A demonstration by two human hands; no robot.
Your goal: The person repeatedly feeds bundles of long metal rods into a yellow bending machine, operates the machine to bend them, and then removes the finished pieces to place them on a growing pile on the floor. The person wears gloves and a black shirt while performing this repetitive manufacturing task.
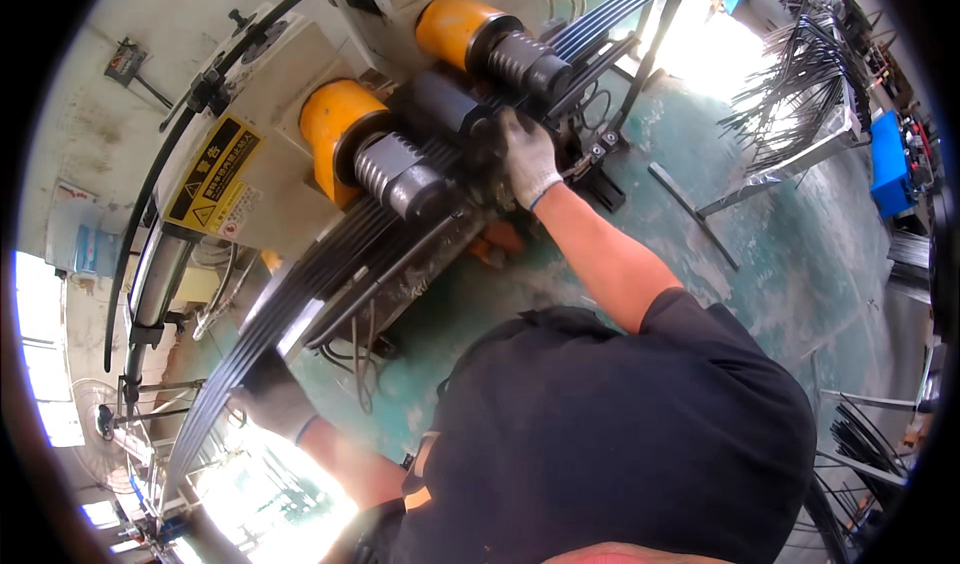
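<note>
green workshop floor point(800, 254) lies open to the right of a cream roller machine point(290, 74) with a yellow diamond-shaped warning label point(213, 172) on its side. right hand point(527, 159), gloved, presses closed on dark metal strips point(330, 264) by the ribbed rollers point(400, 169). left hand point(268, 392), dark-gloved, seems to grip the same strips lower down, though glare blurs it. bent rods point(800, 84) stack on a rack far right.

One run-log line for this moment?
left hand: gloved, on dark strips | right hand: gloved, on strips at grooved rollers | rollers: yellow hubs
</note>
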